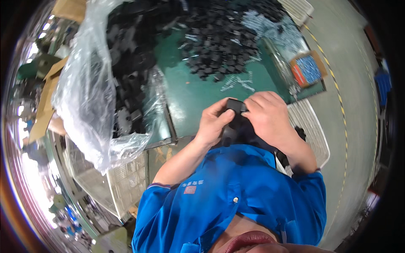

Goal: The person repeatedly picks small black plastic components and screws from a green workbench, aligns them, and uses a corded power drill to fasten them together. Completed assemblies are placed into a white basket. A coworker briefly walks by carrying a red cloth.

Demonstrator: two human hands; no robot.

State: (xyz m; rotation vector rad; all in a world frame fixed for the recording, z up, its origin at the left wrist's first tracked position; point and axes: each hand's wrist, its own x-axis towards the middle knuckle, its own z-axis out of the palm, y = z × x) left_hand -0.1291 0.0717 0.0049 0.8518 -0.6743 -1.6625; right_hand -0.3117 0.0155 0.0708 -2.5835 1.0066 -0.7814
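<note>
Just beyond the near edge of the green tabletop (185, 97), a small black block-shaped plastic part (234, 105) is held between both hands. My left hand (213, 121) pinches its left side, thumb below and fingers above. Closed at the part's right end is my right hand (268, 116), its curled fingers hiding whether a smaller piece is between them. Ahead of the hands lie a few loose silvery coil springs (238, 82). Beyond these, a heap of small black plastic pieces (219, 55) covers the table.
A clear plastic bag (82, 88) with larger black parts (126, 59) stands at left. More silvery springs (278, 36) are piled far right, near a cardboard box (321, 63) of small blue pieces (309, 69). White plastic baskets (128, 181) stand beside the table.
</note>
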